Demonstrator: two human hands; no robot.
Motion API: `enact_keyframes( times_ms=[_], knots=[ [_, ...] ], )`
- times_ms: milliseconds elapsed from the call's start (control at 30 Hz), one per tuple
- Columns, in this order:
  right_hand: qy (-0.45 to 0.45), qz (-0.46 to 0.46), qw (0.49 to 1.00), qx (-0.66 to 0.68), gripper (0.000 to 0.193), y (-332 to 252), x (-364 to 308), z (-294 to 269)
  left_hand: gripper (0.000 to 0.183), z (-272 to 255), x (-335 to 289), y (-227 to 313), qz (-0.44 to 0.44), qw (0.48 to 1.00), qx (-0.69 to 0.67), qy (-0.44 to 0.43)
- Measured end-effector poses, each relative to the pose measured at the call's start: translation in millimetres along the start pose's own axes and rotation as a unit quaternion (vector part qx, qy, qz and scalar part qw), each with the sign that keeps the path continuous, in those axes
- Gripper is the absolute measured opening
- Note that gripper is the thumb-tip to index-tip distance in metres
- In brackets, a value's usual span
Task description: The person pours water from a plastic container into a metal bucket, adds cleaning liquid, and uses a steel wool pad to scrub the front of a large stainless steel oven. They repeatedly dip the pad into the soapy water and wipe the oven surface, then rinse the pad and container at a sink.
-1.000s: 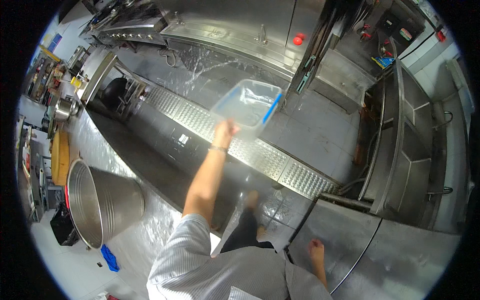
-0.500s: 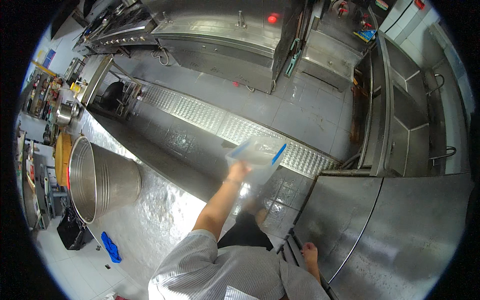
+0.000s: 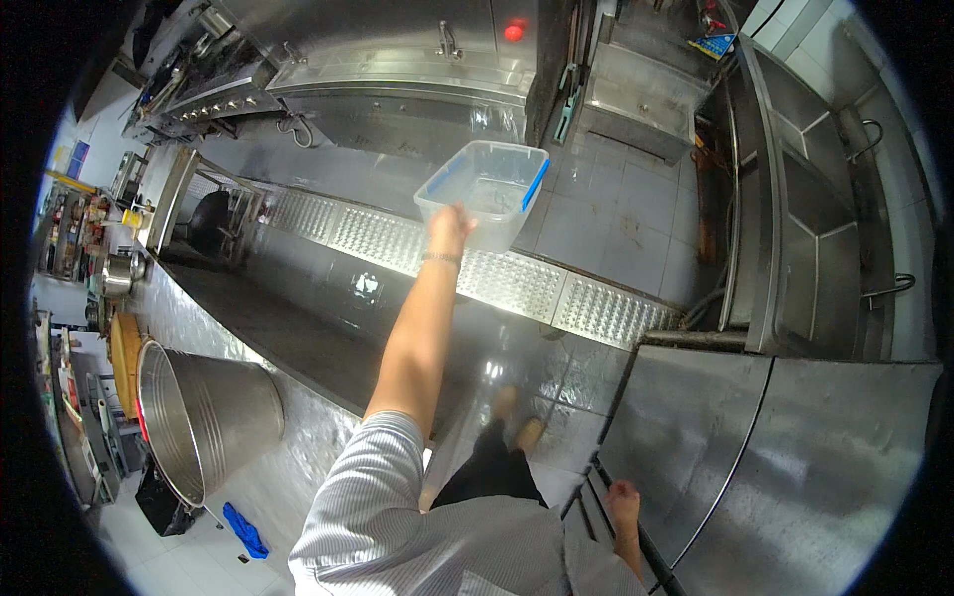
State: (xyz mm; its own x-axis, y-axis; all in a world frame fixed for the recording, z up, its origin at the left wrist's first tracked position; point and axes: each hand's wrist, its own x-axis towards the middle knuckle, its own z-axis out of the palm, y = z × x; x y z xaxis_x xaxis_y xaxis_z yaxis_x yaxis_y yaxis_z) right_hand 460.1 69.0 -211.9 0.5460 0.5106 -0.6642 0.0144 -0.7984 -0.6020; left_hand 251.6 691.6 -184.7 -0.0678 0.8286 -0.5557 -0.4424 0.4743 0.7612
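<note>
My left hand (image 3: 449, 227), on a fully stretched arm, grips the near rim of a clear plastic storage box (image 3: 467, 214). The box has blue clips on its sides and its open top shows. It hangs in the air over the studded metal drain strip, slightly tilted. Whether anything lies inside, beyond glare on its clear walls, I cannot make out. Down at my right side hangs my right hand (image 3: 623, 500), fingers curled in with nothing visible in them. It is beside the steel cabinet front (image 3: 686, 427).
A steel worktop (image 3: 288, 437) on my left bears a big metal pot (image 3: 214, 412) lying tilted in view. Ahead, past the studded drain strip (image 3: 388, 238), stands a steel sink counter (image 3: 397, 84) with a tap. Steel basins (image 3: 805, 219) line the right. The tiled floor (image 3: 586, 209) looks wet.
My left hand has carried the clear box forward and up, away from my body, and the arm is now straighter. My right hand still hangs at my side.
</note>
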Motion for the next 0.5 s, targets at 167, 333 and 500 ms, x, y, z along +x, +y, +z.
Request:
enact_keyframes(
  times_ms=[167, 333, 500],
  knots=[
    [0.041, -0.013, 0.998, -0.047, 0.013, -25.1, 3.9, 7.5, 0.022, -21.7, -15.2, -3.8, -0.015, 0.998, -0.058, -0.024],
    [-0.007, 0.025, 0.995, -0.097, 0.015, -43.3, 7.5, 11.1, 0.023, -104.3, -28.8, -61.0, -0.118, 0.989, -0.066, 0.054],
    [-0.025, 0.003, 0.992, -0.122, 0.017, -24.1, 21.0, 15.8, 0.023, -178.0, -40.8, -115.9, -0.164, 0.98, -0.072, 0.084]
  ],
)
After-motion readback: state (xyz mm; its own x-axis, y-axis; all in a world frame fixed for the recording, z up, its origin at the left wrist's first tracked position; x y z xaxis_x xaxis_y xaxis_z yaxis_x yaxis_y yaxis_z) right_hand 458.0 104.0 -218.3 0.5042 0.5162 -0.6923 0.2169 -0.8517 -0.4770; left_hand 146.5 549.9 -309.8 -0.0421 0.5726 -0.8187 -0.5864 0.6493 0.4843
